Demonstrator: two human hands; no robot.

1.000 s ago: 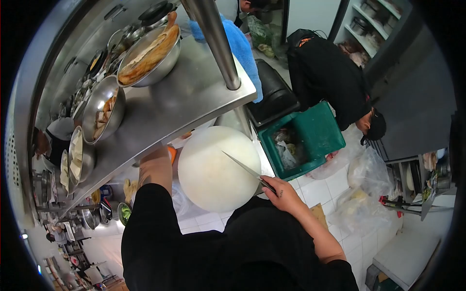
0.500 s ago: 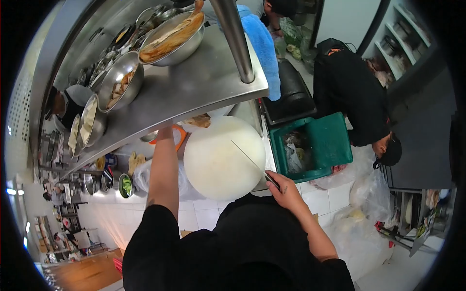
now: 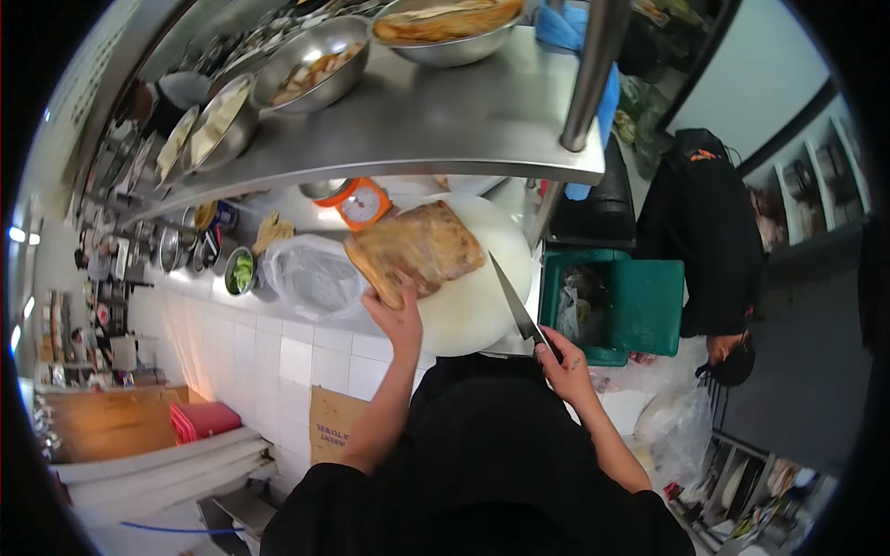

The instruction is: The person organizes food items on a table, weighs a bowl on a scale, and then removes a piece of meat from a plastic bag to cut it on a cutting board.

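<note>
My left hand [image 3: 397, 313] grips the near edge of a thick, golden-brown slab of meat [image 3: 422, 243], thumb on top; the fingers underneath are hidden. The slab lies over the left part of a round white cutting board [image 3: 464, 320] and looks slightly smeared by motion. In my right hand [image 3: 565, 366] is a chef's knife [image 3: 513, 298], held by its dark handle at the board's right edge. Its blade points away from me, with the tip close to the slab's right side.
An orange kitchen scale [image 3: 362, 206] stands behind the slab. A clear plastic bag [image 3: 315, 283] and a bowl of green vegetables [image 3: 240, 271] sit left. Overhead runs a steel shelf [image 3: 417, 139] with food bowls. Right are a green bin [image 3: 649, 306] and a bent-over person [image 3: 705, 222].
My left hand has come back from under the shelf and brought the slab onto the board. The knife has shifted slightly, and the view has turned left.
</note>
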